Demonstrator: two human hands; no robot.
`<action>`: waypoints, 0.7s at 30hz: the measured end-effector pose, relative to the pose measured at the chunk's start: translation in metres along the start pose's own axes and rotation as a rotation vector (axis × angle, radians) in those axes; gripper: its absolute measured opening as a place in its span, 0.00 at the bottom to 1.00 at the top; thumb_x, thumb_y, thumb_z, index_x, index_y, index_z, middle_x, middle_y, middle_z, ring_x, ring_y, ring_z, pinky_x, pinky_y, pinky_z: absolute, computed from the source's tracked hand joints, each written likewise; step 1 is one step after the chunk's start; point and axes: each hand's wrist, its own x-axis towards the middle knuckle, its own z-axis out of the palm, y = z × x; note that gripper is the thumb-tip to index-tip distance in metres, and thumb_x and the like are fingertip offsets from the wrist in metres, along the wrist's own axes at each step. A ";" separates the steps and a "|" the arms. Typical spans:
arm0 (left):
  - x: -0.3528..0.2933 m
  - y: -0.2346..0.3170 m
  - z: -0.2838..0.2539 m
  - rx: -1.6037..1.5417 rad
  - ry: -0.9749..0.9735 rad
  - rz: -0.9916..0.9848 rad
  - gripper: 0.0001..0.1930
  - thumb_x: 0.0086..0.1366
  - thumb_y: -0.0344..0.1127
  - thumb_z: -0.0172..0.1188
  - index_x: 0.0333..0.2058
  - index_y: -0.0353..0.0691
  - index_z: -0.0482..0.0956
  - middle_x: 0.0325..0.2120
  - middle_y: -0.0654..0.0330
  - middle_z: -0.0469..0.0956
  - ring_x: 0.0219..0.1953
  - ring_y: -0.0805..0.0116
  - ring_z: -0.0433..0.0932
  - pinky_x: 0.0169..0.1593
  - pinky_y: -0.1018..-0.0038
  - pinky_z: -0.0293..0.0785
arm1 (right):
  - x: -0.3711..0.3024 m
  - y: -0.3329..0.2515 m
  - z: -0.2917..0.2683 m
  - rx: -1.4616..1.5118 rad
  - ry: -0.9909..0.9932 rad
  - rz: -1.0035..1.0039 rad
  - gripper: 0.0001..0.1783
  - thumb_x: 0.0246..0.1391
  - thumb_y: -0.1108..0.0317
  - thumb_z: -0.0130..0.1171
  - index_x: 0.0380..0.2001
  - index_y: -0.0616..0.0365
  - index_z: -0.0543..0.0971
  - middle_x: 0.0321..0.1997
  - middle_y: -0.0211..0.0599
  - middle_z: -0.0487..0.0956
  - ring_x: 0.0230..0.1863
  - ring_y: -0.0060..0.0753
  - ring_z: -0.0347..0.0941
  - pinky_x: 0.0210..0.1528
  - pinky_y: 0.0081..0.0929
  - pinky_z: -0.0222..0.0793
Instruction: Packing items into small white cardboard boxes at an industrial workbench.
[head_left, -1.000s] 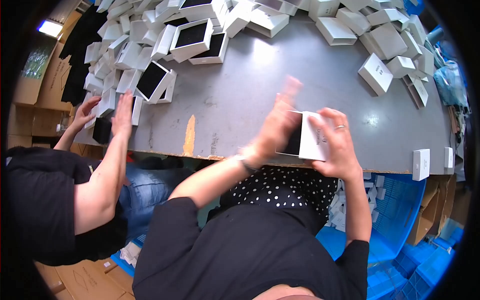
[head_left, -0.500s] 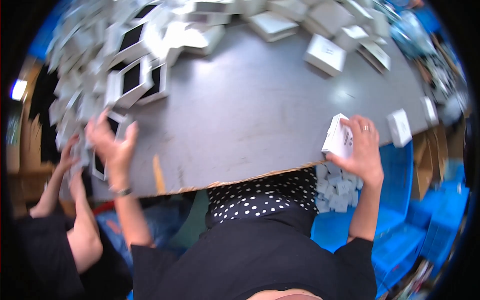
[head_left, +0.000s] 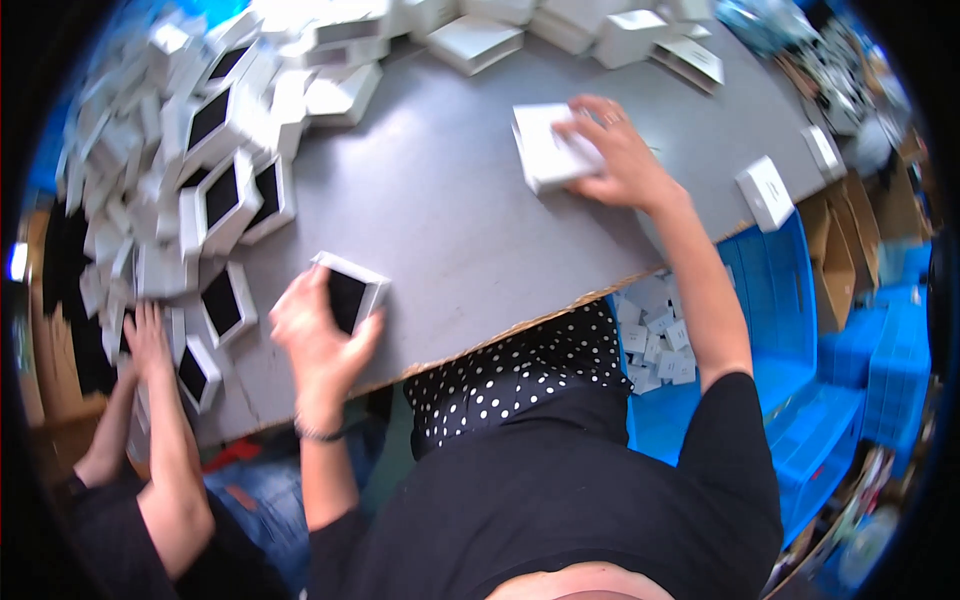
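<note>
My left hand [head_left: 325, 335] is closed round the near edge of a white open box [head_left: 352, 292] with a black inside, low over the table's front part. My right hand [head_left: 618, 155] reaches out over the middle of the table. It grips a closed white box [head_left: 550, 145], thumb underneath and fingers on top. Motion blurs this box, and I cannot tell whether a second one lies beneath it. Left of my left hand, another white open box [head_left: 229, 303] with a black inside lies on the table.
White boxes [head_left: 130, 180] pile up along the left and far sides of the grey table [head_left: 430, 190]. At right stand two small white boxes [head_left: 767, 193]. A blue crate [head_left: 785, 320] holding small white pieces sits below the front edge. Another person's hands [head_left: 150, 345] work at the left.
My left hand has come right from the pile and now holds an open box. My right hand has moved left and away from me with a white box. The view has shifted too.
</note>
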 end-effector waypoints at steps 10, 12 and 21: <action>0.031 0.048 0.015 -0.118 -0.042 0.114 0.52 0.43 0.59 0.79 0.60 0.33 0.66 0.62 0.39 0.64 0.59 0.41 0.67 0.64 0.55 0.67 | -0.023 -0.104 0.000 0.145 -0.068 -0.053 0.29 0.35 0.60 0.72 0.45 0.52 0.74 0.66 0.45 0.69 0.67 0.54 0.66 0.69 0.50 0.58; 0.036 0.035 0.026 -0.041 0.056 0.222 0.48 0.42 0.51 0.80 0.58 0.34 0.67 0.61 0.40 0.65 0.59 0.43 0.68 0.63 0.57 0.70 | -0.025 -0.105 0.000 0.164 -0.096 -0.125 0.30 0.35 0.59 0.72 0.44 0.51 0.74 0.66 0.44 0.70 0.67 0.53 0.65 0.69 0.52 0.56; 0.037 0.035 0.045 -0.412 -0.026 0.222 0.51 0.42 0.43 0.79 0.62 0.32 0.61 0.55 0.44 0.67 0.59 0.45 0.68 0.64 0.56 0.67 | -0.039 -0.129 -0.035 0.108 -0.544 -0.104 0.53 0.31 0.49 0.76 0.65 0.50 0.69 0.71 0.46 0.63 0.65 0.54 0.63 0.67 0.48 0.58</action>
